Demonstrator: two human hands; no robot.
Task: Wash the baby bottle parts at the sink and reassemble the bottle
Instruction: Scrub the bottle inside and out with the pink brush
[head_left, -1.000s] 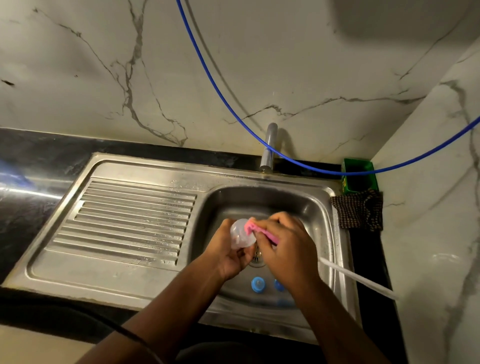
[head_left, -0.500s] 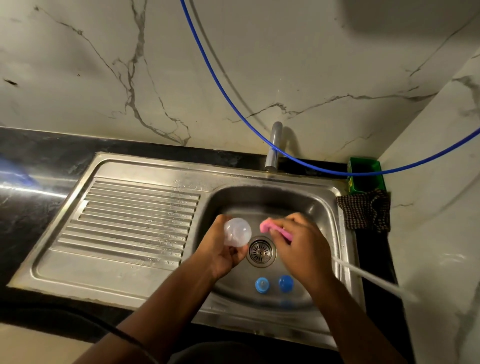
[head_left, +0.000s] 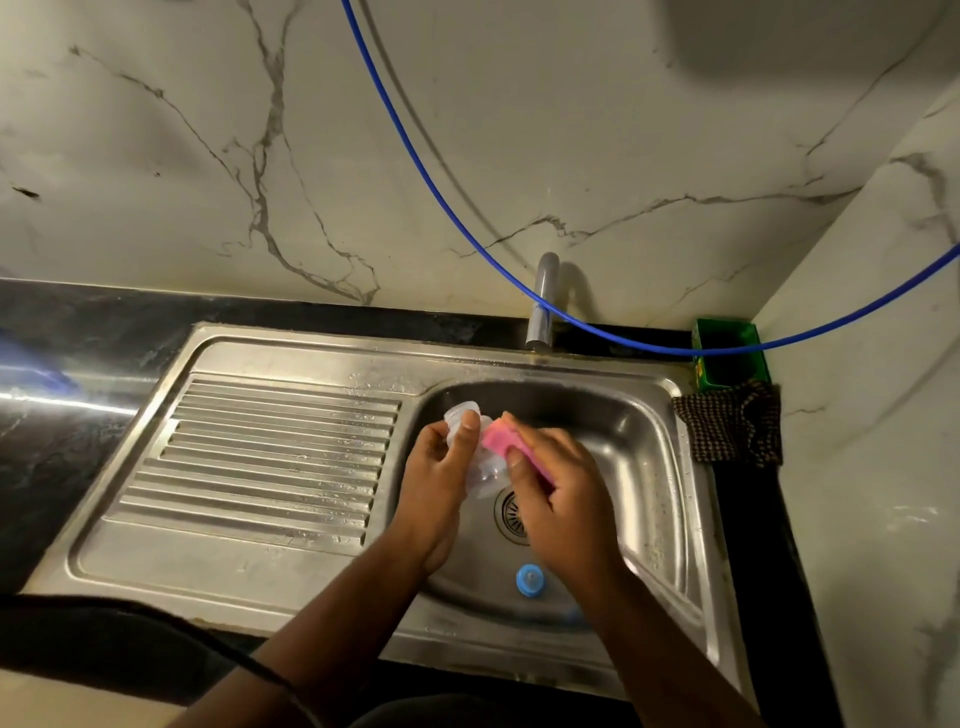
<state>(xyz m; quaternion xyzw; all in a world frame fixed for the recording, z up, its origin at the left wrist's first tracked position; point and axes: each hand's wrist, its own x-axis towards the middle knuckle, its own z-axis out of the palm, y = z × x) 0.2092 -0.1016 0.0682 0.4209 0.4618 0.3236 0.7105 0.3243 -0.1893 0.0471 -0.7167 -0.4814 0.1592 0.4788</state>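
Left hand (head_left: 441, 478) fingers clasp the clear bottle (head_left: 470, 441) over the sink basin (head_left: 623, 431); right hand (head_left: 556, 493) fingers pinch a pink sponge (head_left: 506, 441) against it. Judged light, wet, slippery: grip around the body.

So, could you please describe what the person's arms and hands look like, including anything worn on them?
Both forearms are bare up to the frame's bottom edge, with no sleeves showing. The left hand and the right hand wear no gloves, and no rings, watch or bracelet are visible. A thin black cable crosses in front of the left forearm.
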